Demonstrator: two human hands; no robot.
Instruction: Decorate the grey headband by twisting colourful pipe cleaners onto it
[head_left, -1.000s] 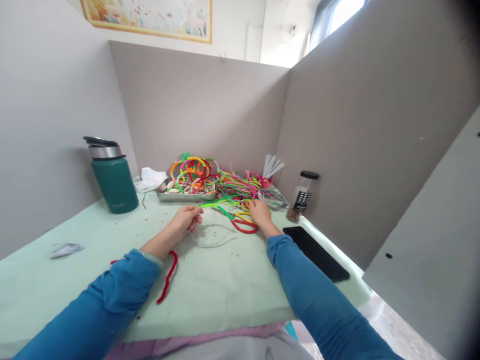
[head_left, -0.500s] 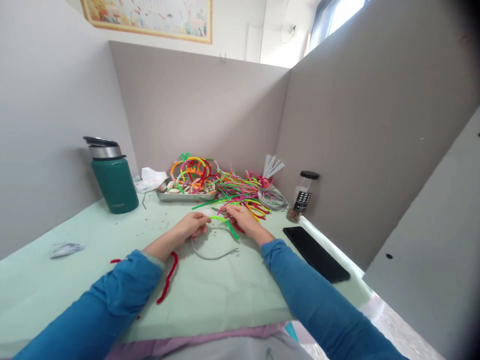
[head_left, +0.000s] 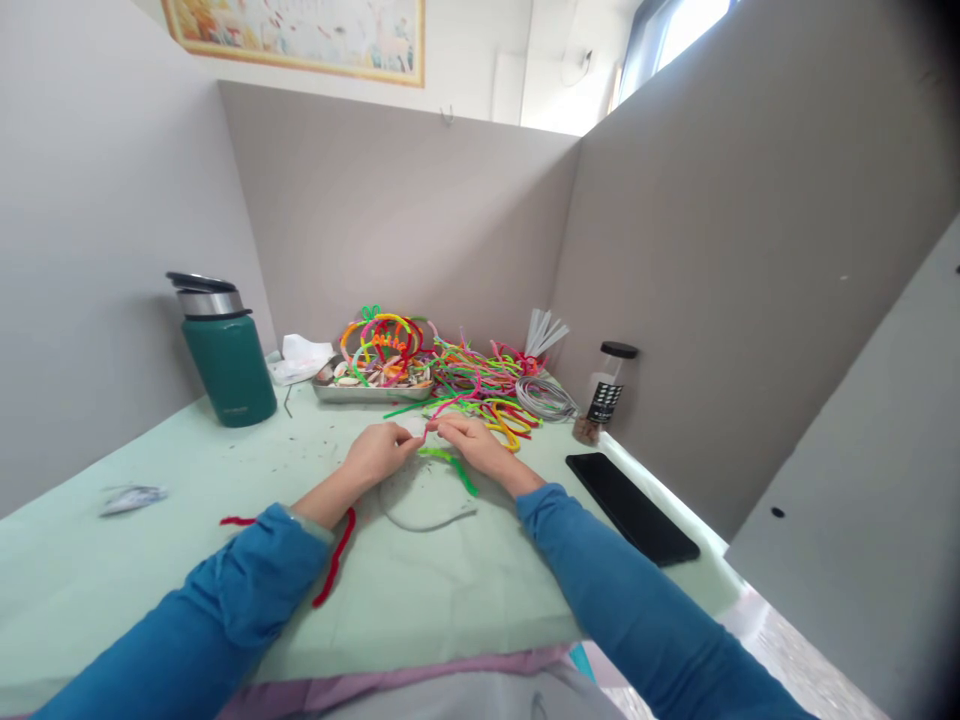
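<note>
My left hand (head_left: 379, 455) and my right hand (head_left: 474, 442) meet above the table, fingertips nearly touching. Both are closed in a pinch on a pink pipe cleaner (head_left: 448, 404), which shows between them and behind my right fingers. Just below the fingers is a green pipe cleaner (head_left: 463, 477) with a lighter yellow-green end. A loop of grey wire (head_left: 427, 527) curves under my hands; its upper end is hidden by my left hand. Near my left wrist lies a bent red pipe cleaner (head_left: 335, 570), partly covered by the arm.
A metal tray (head_left: 367, 395) with colourful pipe-cleaner pieces stands at the back, beside a heap of pipe cleaners (head_left: 480, 368) and a grey wire coil (head_left: 546, 400). A green bottle (head_left: 229, 370) is left; a jar (head_left: 604, 395) and black phone (head_left: 634, 508) are right. Partitions enclose the table.
My hands have come closer together. The green pipe cleaner was between the fingers and now sits lower; a pink one is between them instead. The grey wire loop has shifted slightly down.
</note>
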